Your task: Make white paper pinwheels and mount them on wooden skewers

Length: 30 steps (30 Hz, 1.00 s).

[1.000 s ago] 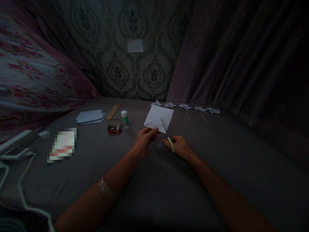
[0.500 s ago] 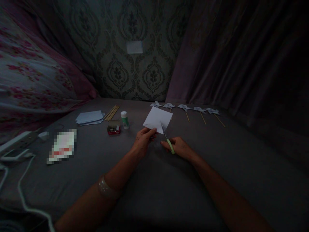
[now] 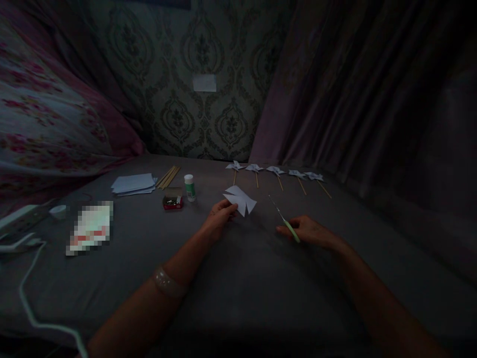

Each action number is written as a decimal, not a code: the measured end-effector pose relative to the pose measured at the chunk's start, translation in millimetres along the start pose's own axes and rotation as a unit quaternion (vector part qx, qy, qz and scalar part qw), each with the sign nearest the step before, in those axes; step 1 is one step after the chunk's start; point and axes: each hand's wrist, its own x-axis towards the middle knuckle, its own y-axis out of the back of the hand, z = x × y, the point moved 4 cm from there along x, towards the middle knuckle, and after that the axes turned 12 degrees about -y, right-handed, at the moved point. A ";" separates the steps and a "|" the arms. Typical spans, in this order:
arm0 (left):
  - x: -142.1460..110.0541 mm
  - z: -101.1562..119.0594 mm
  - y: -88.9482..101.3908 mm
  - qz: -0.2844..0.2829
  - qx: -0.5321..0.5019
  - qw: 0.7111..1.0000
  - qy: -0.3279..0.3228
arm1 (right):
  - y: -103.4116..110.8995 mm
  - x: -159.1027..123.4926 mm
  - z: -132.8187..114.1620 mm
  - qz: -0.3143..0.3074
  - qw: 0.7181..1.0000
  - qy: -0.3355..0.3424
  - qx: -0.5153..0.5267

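Holding slit paper (image 3: 243,198) and scissors (image 3: 289,228) apart
Left hand (image 3: 220,216) pinches the paper with fingers; right hand (image 3: 307,231) has fingers around the scissors.

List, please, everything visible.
Cut paper: one, white, centre
Scissors: one, green-handled, centre
Pinwheels: five, white, back
Paper stack: one, white, left
Sticks: several, tan, left
Tube: one, green-white, left
Box: one, red, left
Pixelated item: one, pale, left
Cup, cable, power strip: three, white, left
Wall sheet: one, white, back
Wall: one, greenish, back
Curtain: one, purple, right
Floral cloth: one, pink, left
Surface: one, grey, below
Bracelet: one, clear, forearm
Left grip, right grip: two, bare, centre
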 end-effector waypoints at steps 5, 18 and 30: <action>-5.6 -8.6 -11.2 -0.085 0.042 0.995 0.035 | 1.3 -5.3 8.3 0.030 0.999 -0.017 0.036; 20.3 -22.6 0.8 -0.046 0.217 0.970 -0.103 | -4.3 1.4 12.4 0.077 0.997 0.000 0.007; -3.5 9.5 -12.8 -0.054 0.148 0.983 -0.089 | -26.1 0.7 -22.2 0.117 0.990 0.056 -0.056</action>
